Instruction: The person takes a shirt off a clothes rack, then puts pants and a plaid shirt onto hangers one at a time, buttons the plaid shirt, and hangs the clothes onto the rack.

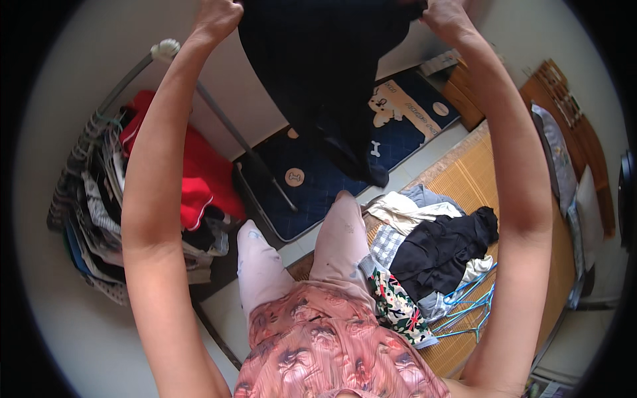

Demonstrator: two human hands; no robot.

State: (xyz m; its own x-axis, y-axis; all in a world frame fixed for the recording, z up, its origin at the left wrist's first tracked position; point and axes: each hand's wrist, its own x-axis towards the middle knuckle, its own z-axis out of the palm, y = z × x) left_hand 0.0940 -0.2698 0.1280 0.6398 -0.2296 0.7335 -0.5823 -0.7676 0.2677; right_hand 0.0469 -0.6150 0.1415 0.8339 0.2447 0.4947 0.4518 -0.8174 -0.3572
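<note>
Both my arms are raised and stretched forward, with a black garment (pixel 318 60) hanging between them. My left hand (pixel 220 16) is closed on its upper left corner, near the top edge of the view. My right hand (pixel 448 16) grips the upper right corner. The garment's top lies out of view, so its exact kind cannot be told. Its lower end narrows and dangles above a dark blue padded mat (pixel 318 199) with dog and bone pictures.
At left, a rack pole (pixel 126 83) carries many hung clothes, among them a red garment (pixel 206 166). To the right, a bed with a woven mat (pixel 464 169) bears a pile with black clothing (pixel 444 252), a patterned garment (pixel 398 305) and blue hangers (pixel 468 302). Pillows (pixel 587 205) lean by the wooden headboard (pixel 577 126).
</note>
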